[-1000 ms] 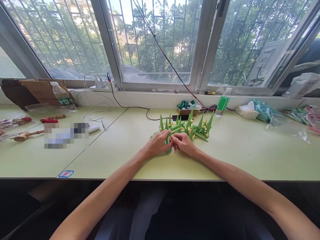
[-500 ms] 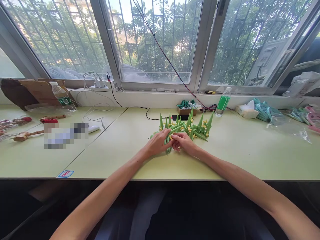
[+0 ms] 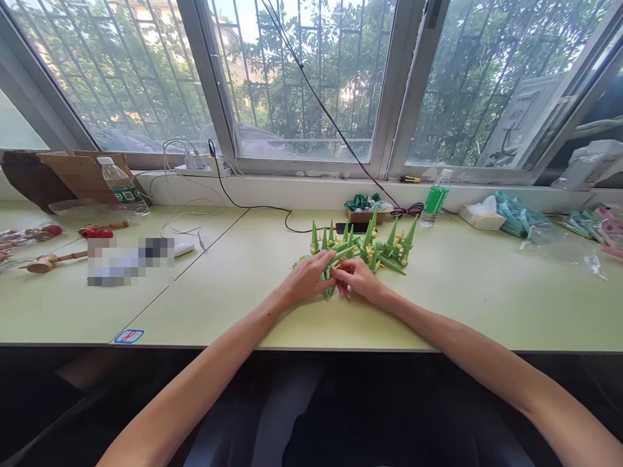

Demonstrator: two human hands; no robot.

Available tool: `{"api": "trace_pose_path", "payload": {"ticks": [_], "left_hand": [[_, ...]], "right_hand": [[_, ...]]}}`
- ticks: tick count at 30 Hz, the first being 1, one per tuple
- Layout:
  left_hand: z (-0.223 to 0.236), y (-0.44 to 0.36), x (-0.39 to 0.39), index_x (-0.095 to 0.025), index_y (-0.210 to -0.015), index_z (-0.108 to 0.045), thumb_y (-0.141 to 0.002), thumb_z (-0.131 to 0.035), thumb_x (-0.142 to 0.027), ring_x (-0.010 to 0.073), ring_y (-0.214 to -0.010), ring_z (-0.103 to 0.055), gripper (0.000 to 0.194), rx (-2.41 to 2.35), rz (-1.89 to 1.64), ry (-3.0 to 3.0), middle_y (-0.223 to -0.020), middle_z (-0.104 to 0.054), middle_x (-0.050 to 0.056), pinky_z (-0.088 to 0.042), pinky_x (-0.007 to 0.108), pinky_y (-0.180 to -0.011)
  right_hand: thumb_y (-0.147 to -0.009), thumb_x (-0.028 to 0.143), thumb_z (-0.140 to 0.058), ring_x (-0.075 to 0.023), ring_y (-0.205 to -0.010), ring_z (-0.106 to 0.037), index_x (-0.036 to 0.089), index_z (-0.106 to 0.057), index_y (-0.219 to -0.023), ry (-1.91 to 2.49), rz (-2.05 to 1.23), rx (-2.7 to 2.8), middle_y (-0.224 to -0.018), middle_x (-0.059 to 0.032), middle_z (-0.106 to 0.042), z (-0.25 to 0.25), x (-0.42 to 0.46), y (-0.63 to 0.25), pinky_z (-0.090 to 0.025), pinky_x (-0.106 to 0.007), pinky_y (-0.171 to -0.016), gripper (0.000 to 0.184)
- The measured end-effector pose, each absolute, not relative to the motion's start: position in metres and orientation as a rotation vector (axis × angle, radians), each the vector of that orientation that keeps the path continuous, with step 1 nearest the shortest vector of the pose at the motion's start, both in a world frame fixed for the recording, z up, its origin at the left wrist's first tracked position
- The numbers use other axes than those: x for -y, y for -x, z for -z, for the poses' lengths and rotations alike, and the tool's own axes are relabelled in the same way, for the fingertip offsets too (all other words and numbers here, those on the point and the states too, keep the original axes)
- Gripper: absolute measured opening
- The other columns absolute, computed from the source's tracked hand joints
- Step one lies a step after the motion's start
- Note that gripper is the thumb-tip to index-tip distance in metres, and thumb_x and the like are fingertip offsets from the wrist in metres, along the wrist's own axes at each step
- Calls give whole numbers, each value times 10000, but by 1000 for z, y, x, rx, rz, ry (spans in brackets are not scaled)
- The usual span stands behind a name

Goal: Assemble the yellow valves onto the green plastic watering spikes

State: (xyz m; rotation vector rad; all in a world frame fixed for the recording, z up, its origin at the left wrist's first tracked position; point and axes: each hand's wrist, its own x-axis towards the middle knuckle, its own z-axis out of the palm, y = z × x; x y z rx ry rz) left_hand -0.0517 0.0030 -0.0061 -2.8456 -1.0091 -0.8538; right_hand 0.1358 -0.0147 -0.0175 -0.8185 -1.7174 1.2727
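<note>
My left hand [image 3: 309,277] is closed around a green plastic cone [image 3: 344,251], whose pointed end sticks out to the right past the fingers. Close against it, the thumb and fingers of my right hand [image 3: 359,279] pinch a small yellow piece, now mostly covered by the fingertips. The two hands meet just above the tabletop. Behind and beside them stands a cluster of green cones with yellow bits [image 3: 389,245], several upright and some lying on their sides. Part of the cluster is hidden behind my hands.
Behind the cones are a phone [image 3: 357,228] and a small brown box [image 3: 363,216]. A water bottle [image 3: 435,200] and a tissue pack [image 3: 481,216] stand right of them. At left are another bottle [image 3: 124,188], wooden toys [image 3: 43,263] and cables [image 3: 182,217]. The table's front edge [image 3: 341,350] is near.
My right fingertips have closed further over the small yellow piece, so less of it shows. Both hands otherwise stay in nearly the same place.
</note>
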Motion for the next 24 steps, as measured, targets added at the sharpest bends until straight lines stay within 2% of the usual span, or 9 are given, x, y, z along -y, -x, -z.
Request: {"api": "trace_pose_path", "payload": {"ticks": [5, 15, 18, 24], "left_hand": [[5, 52, -1, -193, -1249, -486, -896, -567, -283, 202, -834, -643, 373, 981, 773, 2817, -1042, -631, 85, -480, 290, -696], [5, 51, -2, -183, -1244, -485, -890, -544, -258, 225, -853, -653, 367, 994, 699, 2780, -1030, -639, 96, -485, 303, -686], [6, 51, -2, -185, -1248, -492, -891, -539, -262, 223, -852, -653, 368, 1004, 745, 2784, -1035, -639, 96, -492, 307, -692], [7, 51, -1, -200, -1265, -493, -906, -538, -307, 200, -851, -658, 376, 1013, 900, 2808, -1055, -638, 84, -502, 305, -733]], "right_hand": [[-892, 436, -611, -110, -372, -504, 185, -555, -619, 853, -1070, 1805, -475, 17, -583, 19, 18, -137, -396, -234, -392, 375], [-872, 295, -570, -129, -381, -550, 204, -514, -601, 924, -836, 1846, -466, 21, -587, 17, 22, -133, -427, -239, -410, 291], [-886, 328, -579, -134, -390, -558, 206, -526, -616, 911, -874, 1836, -480, 17, -595, 17, 22, -133, -433, -245, -412, 301], [-913, 524, -579, -130, -390, -547, 188, -560, -647, 827, -1063, 1778, -483, 5, -593, 17, 19, -135, -436, -246, -399, 429]]}}
